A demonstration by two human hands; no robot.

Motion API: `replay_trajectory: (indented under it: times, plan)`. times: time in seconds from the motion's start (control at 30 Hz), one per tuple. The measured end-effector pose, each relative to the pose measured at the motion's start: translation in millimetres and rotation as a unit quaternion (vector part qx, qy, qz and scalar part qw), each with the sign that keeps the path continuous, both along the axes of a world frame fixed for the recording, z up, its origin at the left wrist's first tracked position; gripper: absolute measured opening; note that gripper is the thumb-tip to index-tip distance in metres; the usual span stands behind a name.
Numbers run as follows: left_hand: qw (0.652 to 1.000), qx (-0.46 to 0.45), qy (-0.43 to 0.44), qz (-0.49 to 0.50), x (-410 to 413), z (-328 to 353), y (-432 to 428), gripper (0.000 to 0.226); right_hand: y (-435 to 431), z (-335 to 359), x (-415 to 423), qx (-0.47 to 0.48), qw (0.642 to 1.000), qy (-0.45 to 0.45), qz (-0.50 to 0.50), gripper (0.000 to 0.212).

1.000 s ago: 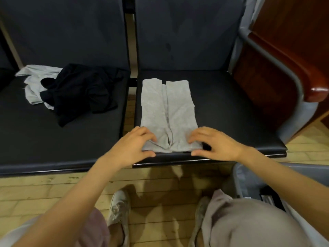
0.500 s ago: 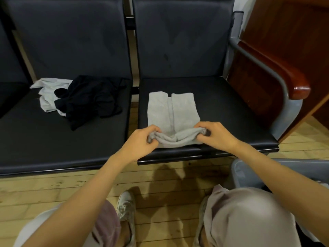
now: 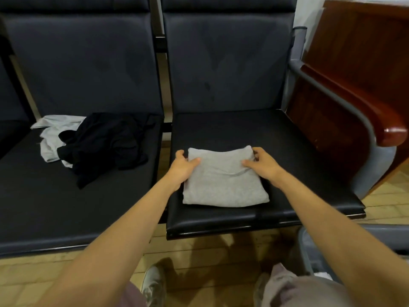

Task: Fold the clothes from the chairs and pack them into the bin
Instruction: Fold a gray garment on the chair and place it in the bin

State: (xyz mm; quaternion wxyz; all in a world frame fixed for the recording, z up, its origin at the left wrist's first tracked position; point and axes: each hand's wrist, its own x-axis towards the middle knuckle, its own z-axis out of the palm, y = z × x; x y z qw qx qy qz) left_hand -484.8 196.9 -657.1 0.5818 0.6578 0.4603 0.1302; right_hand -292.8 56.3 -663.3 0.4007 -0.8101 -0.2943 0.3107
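Near hem now folded to twelve o'clock, left hand (image 3: 183, 166) and right hand (image 3: 260, 162) pinch far corners of the grey garment (image 3: 223, 187); best square edges before letting go.

Three garments: folded grey garment (image 3: 223, 182) centre, black garment (image 3: 108, 145) and pale garment (image 3: 52, 140) left. Two hands: left hand (image 3: 182, 168), right hand (image 3: 262, 165). One bin (image 3: 309, 247), lower right.

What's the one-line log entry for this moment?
phase: folding; grey garment: folded, flat on right chair seat; left-hand grip, right-hand grip: pinch its far corners; left seat pile: unfolded
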Motion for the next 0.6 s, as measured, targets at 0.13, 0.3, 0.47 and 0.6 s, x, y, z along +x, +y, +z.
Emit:
replay_trajectory:
  times: [0.13,0.3,0.47,0.6]
  plan:
    - [0.998,-0.025,-0.063,-0.003,-3.8,-4.5,-1.0,0.09,-2.1,-7.1,-4.7,0.04,0.998,-0.002,-0.045,0.062]
    - [0.909,0.399,0.1,-0.066,-6.3,-6.2,-31.4,0.064,-4.4,4.9,-18.9,0.034,0.955,-0.292,-0.038,0.048]
    - [0.836,0.495,0.096,-0.217,-9.1,-18.4,-56.2,0.05,16.0,9.4,-20.6,0.009,0.921,-0.383,0.066,0.027]
    - [0.717,0.569,0.127,-0.383,-7.9,-29.5,-52.8,0.055,23.8,2.6,4.1,-0.059,0.933,-0.349,0.071,0.022]
